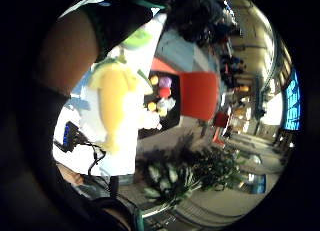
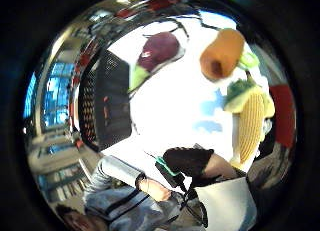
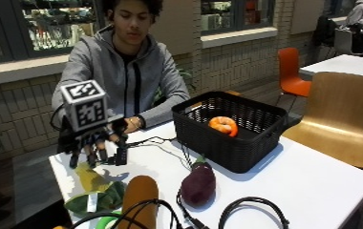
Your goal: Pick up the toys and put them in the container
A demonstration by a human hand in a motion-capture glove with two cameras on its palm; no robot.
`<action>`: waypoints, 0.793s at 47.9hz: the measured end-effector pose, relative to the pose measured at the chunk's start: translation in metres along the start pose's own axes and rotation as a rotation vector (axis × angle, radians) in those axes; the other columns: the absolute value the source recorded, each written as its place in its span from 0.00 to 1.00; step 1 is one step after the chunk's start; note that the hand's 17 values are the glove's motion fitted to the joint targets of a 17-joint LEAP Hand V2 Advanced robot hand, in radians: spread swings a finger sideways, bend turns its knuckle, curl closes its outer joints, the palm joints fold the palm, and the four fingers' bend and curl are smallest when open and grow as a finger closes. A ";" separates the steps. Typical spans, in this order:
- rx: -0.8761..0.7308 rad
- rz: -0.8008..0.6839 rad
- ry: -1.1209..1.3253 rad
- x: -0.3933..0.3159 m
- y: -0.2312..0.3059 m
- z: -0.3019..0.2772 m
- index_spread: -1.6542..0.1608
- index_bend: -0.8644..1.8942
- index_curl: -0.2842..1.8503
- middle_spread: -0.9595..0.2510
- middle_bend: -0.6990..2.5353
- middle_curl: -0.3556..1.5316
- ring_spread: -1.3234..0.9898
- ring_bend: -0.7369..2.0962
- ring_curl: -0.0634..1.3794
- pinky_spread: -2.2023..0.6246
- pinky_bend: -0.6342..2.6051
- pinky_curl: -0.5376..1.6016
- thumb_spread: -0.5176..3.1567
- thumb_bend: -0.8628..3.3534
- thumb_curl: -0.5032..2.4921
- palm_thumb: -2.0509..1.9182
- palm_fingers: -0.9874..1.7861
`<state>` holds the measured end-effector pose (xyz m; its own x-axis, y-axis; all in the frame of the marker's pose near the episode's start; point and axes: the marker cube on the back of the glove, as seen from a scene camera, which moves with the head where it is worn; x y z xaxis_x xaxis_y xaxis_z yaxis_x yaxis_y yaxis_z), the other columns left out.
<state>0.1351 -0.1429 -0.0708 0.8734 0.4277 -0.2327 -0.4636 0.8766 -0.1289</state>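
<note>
My gloved right hand [image 3: 99,143] hovers over the table's near left part, fingers hanging down and spread, holding nothing. Just below it lies a yellow corn toy [image 3: 92,183] with green leaves [image 3: 95,200]; in the palm views the corn [image 1: 115,101] [image 2: 250,123] lies on the white table. Beside the corn lies an orange carrot toy [image 3: 137,195] [image 2: 220,53], then a purple eggplant toy [image 3: 198,183] [image 2: 160,51]. The black wicker basket [image 3: 232,143] [image 2: 107,101] stands further right on the table, with an orange toy [image 3: 223,125] inside it.
The person's bare left hand [image 3: 131,125] rests on the table behind my hand. Black cables [image 3: 251,210] loop along the table's front edge and run toward the basket. A wooden chair [image 3: 337,114] stands at the right of the table.
</note>
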 end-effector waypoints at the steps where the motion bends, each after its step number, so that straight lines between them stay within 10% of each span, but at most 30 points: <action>1: -0.017 0.022 -0.022 0.008 -0.001 0.008 0.76 0.33 0.18 0.82 0.25 0.38 0.53 0.34 0.32 0.80 0.43 0.43 0.43 0.20 0.29 0.52 0.26; 21: -0.038 0.243 -0.068 0.039 -0.028 0.113 0.75 0.34 0.19 0.84 0.23 0.30 0.55 0.33 0.28 0.80 0.54 0.46 0.44 0.20 0.29 0.53 0.25; 38: 0.193 0.182 0.064 0.033 -0.033 0.101 0.75 0.43 0.24 0.80 0.26 0.25 0.47 0.59 0.41 0.66 0.61 0.47 0.60 0.32 0.32 0.66 0.61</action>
<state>0.1943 -0.1349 0.0231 0.7646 0.5723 -0.2964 -0.5695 0.8153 0.1051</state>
